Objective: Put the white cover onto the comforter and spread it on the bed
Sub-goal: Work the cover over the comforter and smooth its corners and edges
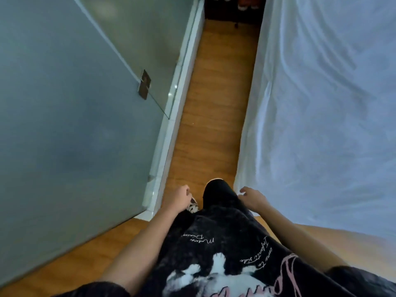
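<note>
A frosted glass partition (75, 103) stands on the left beside a narrow strip of wooden floor (214, 99). The left hand (177, 199) hangs loosely curled, its grip on nothing. The right hand (254, 199), fingers relaxed and apart, hovers just beside the hanging edge of the white cover (321, 103) spread over the bed.

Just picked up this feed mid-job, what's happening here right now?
A person is walking along a narrow strip of wooden floor between a frosted glass partition and the bed. White fabric lies over the bed and hangs down its side. Neither hand holds anything: the left hand hangs loosely curled, and the right hand is relaxed close to the hanging fabric's edge.
</note>
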`<state>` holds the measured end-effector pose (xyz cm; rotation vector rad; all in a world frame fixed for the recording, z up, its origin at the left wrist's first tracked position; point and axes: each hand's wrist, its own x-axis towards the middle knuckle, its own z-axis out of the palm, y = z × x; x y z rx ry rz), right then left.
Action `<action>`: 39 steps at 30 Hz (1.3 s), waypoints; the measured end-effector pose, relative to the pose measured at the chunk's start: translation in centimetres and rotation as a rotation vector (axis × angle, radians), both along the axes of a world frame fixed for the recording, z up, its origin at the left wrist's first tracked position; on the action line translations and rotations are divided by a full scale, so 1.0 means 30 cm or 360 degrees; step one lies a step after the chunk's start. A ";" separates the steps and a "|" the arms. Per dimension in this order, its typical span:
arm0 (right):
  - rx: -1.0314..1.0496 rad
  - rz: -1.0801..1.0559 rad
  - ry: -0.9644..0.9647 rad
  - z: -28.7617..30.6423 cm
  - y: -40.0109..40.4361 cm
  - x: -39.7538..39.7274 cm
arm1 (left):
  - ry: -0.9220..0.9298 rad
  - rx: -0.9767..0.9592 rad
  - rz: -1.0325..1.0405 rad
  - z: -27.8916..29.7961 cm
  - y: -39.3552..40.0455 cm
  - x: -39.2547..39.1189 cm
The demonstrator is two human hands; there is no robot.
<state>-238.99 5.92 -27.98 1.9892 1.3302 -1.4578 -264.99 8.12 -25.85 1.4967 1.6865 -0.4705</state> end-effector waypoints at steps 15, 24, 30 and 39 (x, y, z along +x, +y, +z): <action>0.0051 -0.0617 0.0001 -0.048 0.982 0.139 | 0.0051 -0.0026 -0.0658 -0.069 1.265 0.235; 0.0153 -0.1029 -0.0059 -0.016 1.644 0.341 | -0.0086 0.0002 -0.0881 -0.087 2.025 0.559; 0.0086 -0.1380 -0.0138 -0.063 1.999 0.400 | -0.0092 -0.0046 -0.1158 -0.127 2.545 0.700; 0.0040 -0.1895 -0.0085 -0.069 2.406 0.449 | 0.0101 -0.0050 -0.1802 -0.115 3.099 0.976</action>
